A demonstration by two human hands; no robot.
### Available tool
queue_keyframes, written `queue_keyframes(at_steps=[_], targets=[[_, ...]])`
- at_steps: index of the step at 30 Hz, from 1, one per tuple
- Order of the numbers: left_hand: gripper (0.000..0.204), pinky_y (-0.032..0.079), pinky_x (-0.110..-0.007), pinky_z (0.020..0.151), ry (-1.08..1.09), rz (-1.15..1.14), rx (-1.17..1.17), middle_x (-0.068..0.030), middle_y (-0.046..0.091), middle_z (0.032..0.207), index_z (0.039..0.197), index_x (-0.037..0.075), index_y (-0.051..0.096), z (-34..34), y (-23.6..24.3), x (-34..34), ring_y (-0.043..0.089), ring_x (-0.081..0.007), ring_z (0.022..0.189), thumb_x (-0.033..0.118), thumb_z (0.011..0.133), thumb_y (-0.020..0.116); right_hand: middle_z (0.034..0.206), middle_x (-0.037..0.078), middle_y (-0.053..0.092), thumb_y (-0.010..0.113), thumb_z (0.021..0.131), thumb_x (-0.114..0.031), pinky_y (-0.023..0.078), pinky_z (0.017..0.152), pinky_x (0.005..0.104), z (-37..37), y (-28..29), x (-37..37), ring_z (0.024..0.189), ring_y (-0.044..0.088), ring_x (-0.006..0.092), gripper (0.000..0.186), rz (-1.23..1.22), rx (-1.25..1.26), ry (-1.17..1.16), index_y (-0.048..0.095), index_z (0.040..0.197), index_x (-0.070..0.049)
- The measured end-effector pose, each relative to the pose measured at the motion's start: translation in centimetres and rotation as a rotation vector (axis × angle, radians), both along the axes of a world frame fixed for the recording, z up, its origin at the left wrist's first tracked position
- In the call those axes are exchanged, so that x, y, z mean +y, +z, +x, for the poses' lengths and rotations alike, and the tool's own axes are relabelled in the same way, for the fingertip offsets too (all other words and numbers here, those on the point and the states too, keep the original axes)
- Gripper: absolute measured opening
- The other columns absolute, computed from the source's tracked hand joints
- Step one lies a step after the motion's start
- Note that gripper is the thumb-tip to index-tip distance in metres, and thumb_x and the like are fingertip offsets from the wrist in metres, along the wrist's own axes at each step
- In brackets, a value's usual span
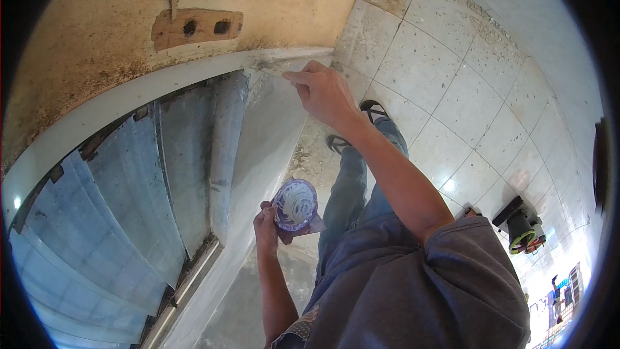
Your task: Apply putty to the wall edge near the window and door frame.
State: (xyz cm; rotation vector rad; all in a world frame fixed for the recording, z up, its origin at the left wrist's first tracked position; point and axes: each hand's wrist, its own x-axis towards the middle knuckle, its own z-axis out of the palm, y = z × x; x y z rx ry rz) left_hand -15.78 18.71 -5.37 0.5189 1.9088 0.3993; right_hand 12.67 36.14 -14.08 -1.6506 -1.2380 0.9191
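Right hand (320, 94) pinching apparent thin blade (276, 70) at right end of white ledge (200, 68); left hand (265, 229) clasping bowl (314, 205) of white paste (296, 205). Smoothing, seemingly; next stroke calls for steady pressure.

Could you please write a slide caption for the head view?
Left hand holding a round purple container smeared white, right hand at the edge of a pale wall beside bluish panels.

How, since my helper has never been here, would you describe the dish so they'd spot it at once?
At picture left are large bluish panels. Between these and the jeans, the left grip holds the dish. Its round purple rim and white-smeared inside set it apart from the angular flat piece poking out beneath it.
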Motion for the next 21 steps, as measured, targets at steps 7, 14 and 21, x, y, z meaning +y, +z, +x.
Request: queue_keyframes(at_steps=[7, 14, 21], targets=[[0.023, 0.042, -0.025, 0.070, -0.020, 0.017, 0.009, 0.0006, 0.054, 0.081, 0.090, -0.002, 0.062, -0.5, -0.2, -0.2, 0.050, -0.0104, 0.075, 0.021, 0.090, 0.057, 0.080, 0.010, 0.061, 0.060, 0.082, -0.006, 0.050, 0.066, 0.0392, -0.1, -1.7, -0.4, 0.072, 0.062, 0.0293, 0.025, -0.038, -0.037, 0.000, 0.072, 0.100, -0.017], [0.021, 0.041, -0.024, 0.071, -0.002, -0.047, -0.003, 0.0012, 0.054, 0.081, 0.090, 0.000, 0.061, 0.4, 0.5, 0.5, 0.050, -0.0090, 0.075, 0.021, 0.090, 0.056, 0.079, 0.010, 0.061, 0.060, 0.082, -0.005, 0.050, 0.067, 0.0383, 0.2, -3.0, -1.0, 0.072, 0.062, 0.0288, 0.024, -0.120, -0.055, -0.036, 0.072, 0.099, -0.016], [0.018, 0.042, -0.024, 0.068, 0.003, -0.026, -0.016, 0.0011, 0.055, 0.080, 0.087, 0.003, 0.059, 0.2, 0.1, 0.4, 0.050, -0.0087, 0.073, 0.021, 0.090, 0.057, 0.078, 0.010, 0.061, 0.058, 0.082, -0.004, 0.050, 0.067, 0.0378, -0.7, -1.1, -0.5, 0.073, 0.062, 0.0287, 0.024, -0.016, 0.080, -0.082, 0.072, 0.099, -0.014]])
